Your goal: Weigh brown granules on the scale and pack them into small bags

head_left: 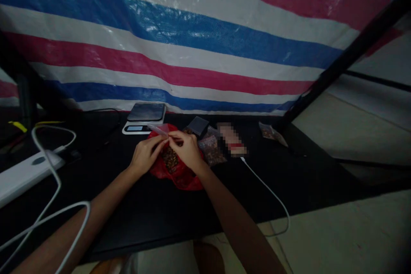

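Both my hands meet over a red plastic bag [183, 176] full of brown nuts [170, 159] on the black table [154, 209]. My left hand [146, 155] and my right hand [186, 149] pinch a small clear plastic pouch [159, 129] between their fingertips, holding it just above the red bag. The fingers of both hands are closed on the pouch's edge.
A digital scale [144, 116] stands behind the red bag. Filled clear pouches [212, 149] and a small dark box [198, 126] lie to the right, another pouch [272, 133] farther right. White cables [269, 190] and a white device [25, 172] lie on the table. A striped tarp [192, 38] hangs behind.
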Available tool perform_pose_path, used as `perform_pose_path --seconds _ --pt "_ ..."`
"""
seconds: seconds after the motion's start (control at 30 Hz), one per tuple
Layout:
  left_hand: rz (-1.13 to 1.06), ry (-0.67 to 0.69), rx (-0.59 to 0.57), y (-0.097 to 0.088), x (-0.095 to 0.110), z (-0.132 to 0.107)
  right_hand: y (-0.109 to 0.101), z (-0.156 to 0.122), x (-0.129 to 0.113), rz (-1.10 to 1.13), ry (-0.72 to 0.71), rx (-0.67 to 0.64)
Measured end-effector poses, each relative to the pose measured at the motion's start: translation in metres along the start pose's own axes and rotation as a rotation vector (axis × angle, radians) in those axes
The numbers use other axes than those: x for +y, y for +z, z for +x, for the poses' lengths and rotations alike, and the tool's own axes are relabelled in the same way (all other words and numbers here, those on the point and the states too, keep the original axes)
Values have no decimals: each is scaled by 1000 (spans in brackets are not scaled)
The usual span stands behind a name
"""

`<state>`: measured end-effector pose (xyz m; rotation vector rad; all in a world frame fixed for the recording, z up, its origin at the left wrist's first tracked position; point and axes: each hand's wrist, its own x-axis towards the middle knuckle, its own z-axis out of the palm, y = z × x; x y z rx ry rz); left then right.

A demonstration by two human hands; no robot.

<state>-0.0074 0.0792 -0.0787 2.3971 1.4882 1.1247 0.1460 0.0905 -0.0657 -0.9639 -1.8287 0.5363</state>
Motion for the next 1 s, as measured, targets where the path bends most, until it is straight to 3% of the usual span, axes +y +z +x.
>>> perform_pose_path --seconds 0.33,0.53,0.77,1.0 --pt "139 3 -72 -3 8 -4 1 -6 3 -47 77 0" --pt "216 -6 19 -4 12 -2 1 -4 -4 78 110 -73" --pt "251 -142 30 -5 21 -5 1 -4 -9 167 215 -132" --pt "281 -106 -20 -6 -10 -22 7 -3 -8 133 212 -165"
